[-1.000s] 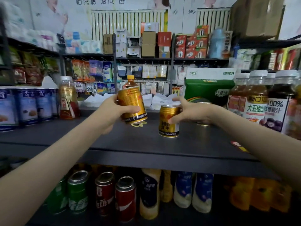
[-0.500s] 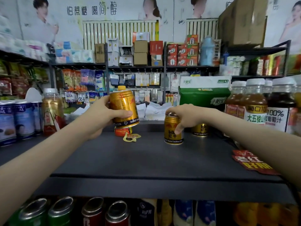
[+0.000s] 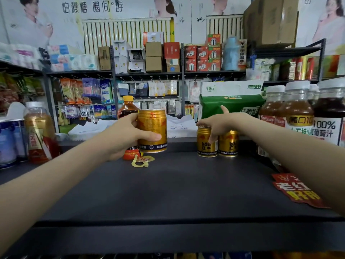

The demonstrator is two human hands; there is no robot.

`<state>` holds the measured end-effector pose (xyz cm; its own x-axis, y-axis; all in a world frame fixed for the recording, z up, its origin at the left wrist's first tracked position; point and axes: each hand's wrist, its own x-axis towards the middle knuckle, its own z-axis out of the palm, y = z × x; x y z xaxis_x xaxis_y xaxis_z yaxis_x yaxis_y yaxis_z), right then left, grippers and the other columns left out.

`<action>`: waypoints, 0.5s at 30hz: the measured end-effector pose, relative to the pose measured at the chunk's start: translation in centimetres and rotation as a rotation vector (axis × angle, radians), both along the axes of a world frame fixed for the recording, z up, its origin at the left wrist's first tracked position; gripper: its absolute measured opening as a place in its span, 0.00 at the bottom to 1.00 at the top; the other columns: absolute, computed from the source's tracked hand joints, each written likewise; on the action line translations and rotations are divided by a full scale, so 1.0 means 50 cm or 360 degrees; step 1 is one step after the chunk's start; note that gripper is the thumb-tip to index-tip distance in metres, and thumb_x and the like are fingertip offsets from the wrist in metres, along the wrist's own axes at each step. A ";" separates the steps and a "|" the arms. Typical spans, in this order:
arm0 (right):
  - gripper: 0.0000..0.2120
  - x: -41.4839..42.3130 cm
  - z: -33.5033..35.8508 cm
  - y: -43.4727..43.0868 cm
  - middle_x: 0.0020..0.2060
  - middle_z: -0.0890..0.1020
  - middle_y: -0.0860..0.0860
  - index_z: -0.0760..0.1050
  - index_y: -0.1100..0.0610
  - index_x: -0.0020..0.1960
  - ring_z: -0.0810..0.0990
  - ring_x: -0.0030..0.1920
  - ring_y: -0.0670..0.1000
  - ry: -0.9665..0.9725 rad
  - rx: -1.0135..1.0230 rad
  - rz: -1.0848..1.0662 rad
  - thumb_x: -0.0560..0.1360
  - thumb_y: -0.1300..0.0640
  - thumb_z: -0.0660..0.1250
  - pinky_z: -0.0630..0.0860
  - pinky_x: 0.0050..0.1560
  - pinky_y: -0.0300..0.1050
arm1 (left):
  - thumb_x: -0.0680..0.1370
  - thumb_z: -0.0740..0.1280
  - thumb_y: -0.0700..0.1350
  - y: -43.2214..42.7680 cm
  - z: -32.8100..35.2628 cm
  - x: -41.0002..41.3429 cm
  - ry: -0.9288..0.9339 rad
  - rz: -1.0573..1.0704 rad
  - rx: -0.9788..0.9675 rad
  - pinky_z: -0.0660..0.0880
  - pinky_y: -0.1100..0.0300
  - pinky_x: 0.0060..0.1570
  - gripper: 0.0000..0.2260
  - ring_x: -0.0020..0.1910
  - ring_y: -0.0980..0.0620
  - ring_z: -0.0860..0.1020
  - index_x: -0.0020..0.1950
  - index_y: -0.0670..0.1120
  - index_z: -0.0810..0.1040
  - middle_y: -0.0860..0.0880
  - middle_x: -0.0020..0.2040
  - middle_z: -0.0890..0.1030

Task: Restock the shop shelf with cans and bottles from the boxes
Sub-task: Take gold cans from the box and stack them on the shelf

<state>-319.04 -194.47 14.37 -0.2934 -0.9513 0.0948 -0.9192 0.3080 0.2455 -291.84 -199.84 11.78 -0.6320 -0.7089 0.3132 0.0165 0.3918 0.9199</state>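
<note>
gold cans, black shelf

Both bare forearms reach forward, the left from 8 o'clock and the right from 4 o'clock. The left hand grips a can upright, thumb across its front. The right hand lies loosely spread over another can — thumb down its front, one finger raised.
</note>
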 end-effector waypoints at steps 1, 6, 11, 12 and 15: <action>0.39 0.007 0.004 0.003 0.75 0.62 0.49 0.51 0.45 0.77 0.57 0.75 0.55 -0.0046 -0.0007 0.0030 0.73 0.48 0.69 0.36 0.71 0.64 | 0.60 0.76 0.37 0.000 -0.004 -0.005 -0.0039 -0.0013 0.0010 0.76 0.52 0.55 0.33 0.54 0.49 0.80 0.64 0.47 0.72 0.48 0.56 0.81; 0.32 0.100 0.036 0.056 0.73 0.63 0.48 0.54 0.45 0.76 0.64 0.70 0.49 -0.1167 -0.0250 0.0649 0.77 0.48 0.65 0.64 0.65 0.44 | 0.62 0.77 0.35 0.005 -0.032 -0.038 -0.0196 -0.0083 -0.0029 0.73 0.49 0.60 0.36 0.57 0.49 0.78 0.67 0.48 0.70 0.49 0.57 0.80; 0.33 0.159 0.026 0.072 0.64 0.70 0.43 0.57 0.47 0.76 0.74 0.57 0.40 -0.1311 -0.0017 0.0761 0.76 0.55 0.68 0.75 0.49 0.31 | 0.67 0.74 0.33 0.014 -0.041 -0.062 -0.0223 -0.0268 0.0069 0.71 0.48 0.63 0.29 0.59 0.50 0.77 0.65 0.50 0.71 0.50 0.58 0.81; 0.32 0.161 0.024 0.073 0.62 0.73 0.44 0.60 0.49 0.75 0.76 0.55 0.41 -0.1300 -0.0066 0.0754 0.75 0.55 0.69 0.76 0.46 0.31 | 0.67 0.74 0.33 0.014 -0.042 -0.063 -0.0257 -0.0303 0.0086 0.71 0.49 0.64 0.30 0.60 0.50 0.77 0.65 0.49 0.71 0.50 0.59 0.80; 0.27 0.167 0.017 0.079 0.55 0.77 0.50 0.67 0.52 0.69 0.79 0.49 0.46 -0.1116 -0.0211 0.0645 0.73 0.49 0.70 0.78 0.42 0.33 | 0.69 0.72 0.33 0.008 -0.043 -0.071 -0.0313 -0.0338 0.0190 0.71 0.50 0.65 0.26 0.61 0.49 0.77 0.65 0.45 0.71 0.46 0.60 0.80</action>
